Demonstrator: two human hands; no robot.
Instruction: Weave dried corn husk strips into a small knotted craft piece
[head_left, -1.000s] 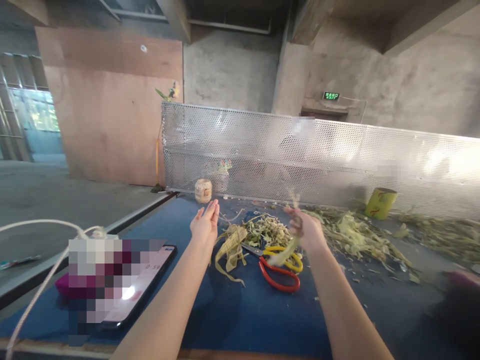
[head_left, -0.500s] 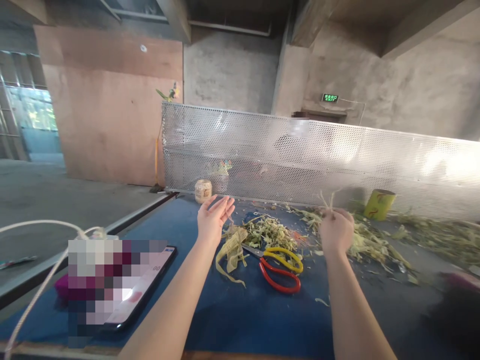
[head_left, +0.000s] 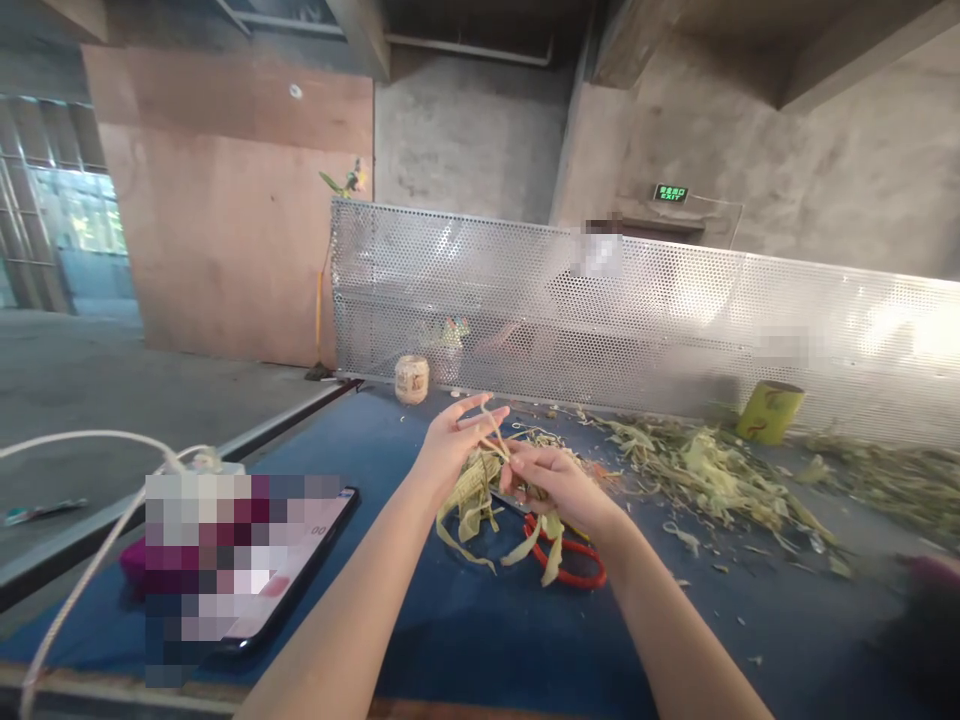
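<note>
My left hand (head_left: pixel 454 435) is raised over the table, its fingers partly stretched, with a pale dried husk strand (head_left: pixel 495 432) caught at the fingertips. Close against it, my right hand (head_left: pixel 559 482) pinches husk strips, and their loose ends (head_left: pixel 551 550) dangle below the palm. A braided-looking husk piece (head_left: pixel 474 490) with a trailing tail lies just under my left hand. Red- and yellow-handled scissors (head_left: pixel 585 570) rest beneath my right hand, which hides their blades and most of the yellow handle. A pile of husk scraps behind the hands is largely covered.
Heaps of dried husk (head_left: pixel 712 470) spread over the right side beside a yellow-green can (head_left: pixel 772 412). A small jar (head_left: pixel 412 380) stands by the perforated metal screen (head_left: pixel 510 300). A phone (head_left: pixel 300 580) and white cable (head_left: pixel 82 540) lie at left. A person is behind the screen.
My right hand has come left from the husk heap, bringing strips to my left hand. It now covers part of the scissors. My left hand has shifted slightly right.
</note>
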